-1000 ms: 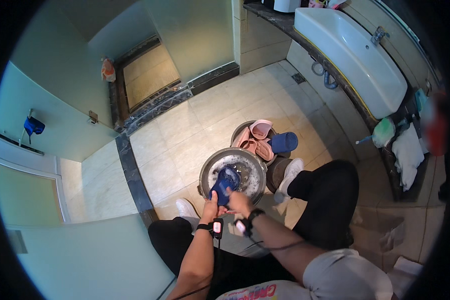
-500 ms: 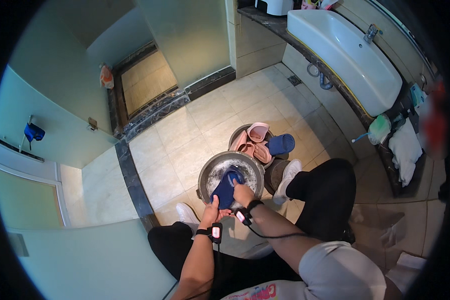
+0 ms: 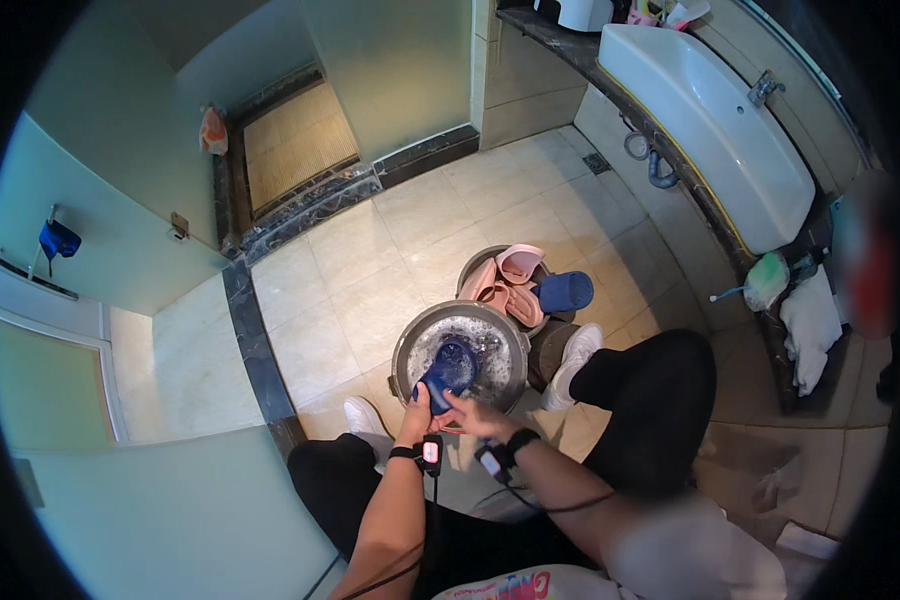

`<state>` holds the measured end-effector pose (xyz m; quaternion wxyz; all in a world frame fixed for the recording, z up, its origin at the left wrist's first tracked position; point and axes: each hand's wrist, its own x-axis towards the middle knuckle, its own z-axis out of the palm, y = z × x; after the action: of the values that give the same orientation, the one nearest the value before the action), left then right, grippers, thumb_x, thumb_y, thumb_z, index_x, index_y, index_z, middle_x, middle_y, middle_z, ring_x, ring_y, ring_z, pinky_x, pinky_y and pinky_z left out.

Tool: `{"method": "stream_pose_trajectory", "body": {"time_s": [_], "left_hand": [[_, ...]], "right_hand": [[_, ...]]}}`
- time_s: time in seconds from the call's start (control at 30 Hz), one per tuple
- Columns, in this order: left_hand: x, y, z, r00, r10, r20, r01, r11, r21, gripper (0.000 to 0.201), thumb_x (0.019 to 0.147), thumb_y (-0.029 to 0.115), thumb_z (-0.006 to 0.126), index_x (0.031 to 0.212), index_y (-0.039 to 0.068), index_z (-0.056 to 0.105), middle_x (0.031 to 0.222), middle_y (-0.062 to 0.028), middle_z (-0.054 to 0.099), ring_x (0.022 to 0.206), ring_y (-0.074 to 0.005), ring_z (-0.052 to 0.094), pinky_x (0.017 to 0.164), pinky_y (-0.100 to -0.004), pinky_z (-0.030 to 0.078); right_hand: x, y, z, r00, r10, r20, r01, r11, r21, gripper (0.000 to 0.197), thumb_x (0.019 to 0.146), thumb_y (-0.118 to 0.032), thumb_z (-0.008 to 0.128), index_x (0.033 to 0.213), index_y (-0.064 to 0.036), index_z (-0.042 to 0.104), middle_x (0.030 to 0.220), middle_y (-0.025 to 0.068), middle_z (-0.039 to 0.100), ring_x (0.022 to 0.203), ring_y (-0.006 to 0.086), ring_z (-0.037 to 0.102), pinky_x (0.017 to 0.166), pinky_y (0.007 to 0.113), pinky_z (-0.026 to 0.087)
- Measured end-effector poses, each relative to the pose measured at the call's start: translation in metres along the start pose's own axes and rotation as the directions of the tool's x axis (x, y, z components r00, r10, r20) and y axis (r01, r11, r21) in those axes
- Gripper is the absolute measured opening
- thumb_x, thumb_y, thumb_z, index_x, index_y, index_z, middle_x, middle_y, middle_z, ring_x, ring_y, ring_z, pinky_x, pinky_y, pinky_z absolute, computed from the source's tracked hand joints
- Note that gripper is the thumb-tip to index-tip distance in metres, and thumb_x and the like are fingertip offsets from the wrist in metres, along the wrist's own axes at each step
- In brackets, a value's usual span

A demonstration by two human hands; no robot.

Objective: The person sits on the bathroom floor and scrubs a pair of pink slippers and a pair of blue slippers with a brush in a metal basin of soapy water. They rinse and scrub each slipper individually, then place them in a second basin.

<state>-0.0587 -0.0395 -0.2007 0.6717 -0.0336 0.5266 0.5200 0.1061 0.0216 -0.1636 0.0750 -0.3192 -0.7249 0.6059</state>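
A dark blue slipper [image 3: 457,365] is tilted over a round grey basin [image 3: 402,345] of foamy water. My left hand [image 3: 416,420] is closed around its near end, low at the basin's front rim. Against the slipper's near part, my right hand [image 3: 475,414] is closed with bent fingers. At those fingertips shows a small lighter-blue object [image 3: 440,398], whose kind I cannot make out. The right hand is slightly blurred, and the slipper's underside is hidden.
Behind the basin, a second container [image 3: 467,262] holds pink slippers [image 3: 520,263] and another blue slipper [image 3: 566,291]. My white shoes [image 3: 576,358] flank the basins. A white sink [image 3: 705,130] stands on a dark counter at right; a raised dark sill [image 3: 260,350] crosses the floor at left.
My right hand has drawn back from the slipper's far part to its near end, with the lighter-blue object at its fingers. The slipper has shifted slightly within my left hand's grip.
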Motion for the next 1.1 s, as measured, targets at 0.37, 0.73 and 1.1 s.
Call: {"method": "stream_pose_trajectory", "body": {"time_s": [0.37, 0.73, 1.1], "left_hand": [[-0.028, 0.014, 0.019, 0.993, 0.001, 0.121, 0.001, 1.000, -0.011, 0.065, 0.089, 0.054, 0.051, 0.128, 0.003, 0.041, 0.111, -0.0188, 0.059, 0.087, -0.0329, 0.065, 0.076, -0.0450, 0.058], [-0.027, 0.013, 0.034, 0.980, -0.107, 0.169, 0.103, 0.994, 0.030, 0.052, 0.093, 0.033, 0.057, 0.130, 0.001, 0.041, 0.115, -0.0156, 0.059, 0.095, -0.0278, 0.064, 0.081, -0.0456, 0.056], [0.016, -0.005, -0.030, 0.998, -0.004, -0.066, 0.010, 0.995, 0.095, 0.063, 0.089, 0.051, 0.052, 0.124, -0.001, 0.043, 0.105, -0.0185, 0.059, 0.079, -0.0331, 0.064, 0.066, -0.0463, 0.058]], "right_hand": [[0.007, -0.027, -0.001, 0.968, 0.234, -0.087, -0.241, 0.967, -0.077, 0.049, 0.100, -0.039, 0.032, 0.139, -0.0094, 0.038, 0.096, 0.0229, 0.065, 0.084, 0.0359, 0.063, 0.076, 0.041, 0.049], [0.067, 0.013, -0.048, 0.661, 0.670, -0.339, -0.749, 0.619, -0.238, 0.054, 0.093, -0.018, 0.036, 0.146, -0.0134, 0.026, 0.111, 0.0222, 0.062, 0.103, 0.0383, 0.061, 0.086, 0.047, 0.049], [0.004, -0.046, 0.008, 0.987, 0.156, 0.019, -0.149, 0.968, -0.200, 0.059, 0.090, -0.025, 0.055, 0.143, -0.0126, 0.034, 0.111, 0.0255, 0.060, 0.095, 0.0381, 0.062, 0.082, 0.041, 0.048]]}}
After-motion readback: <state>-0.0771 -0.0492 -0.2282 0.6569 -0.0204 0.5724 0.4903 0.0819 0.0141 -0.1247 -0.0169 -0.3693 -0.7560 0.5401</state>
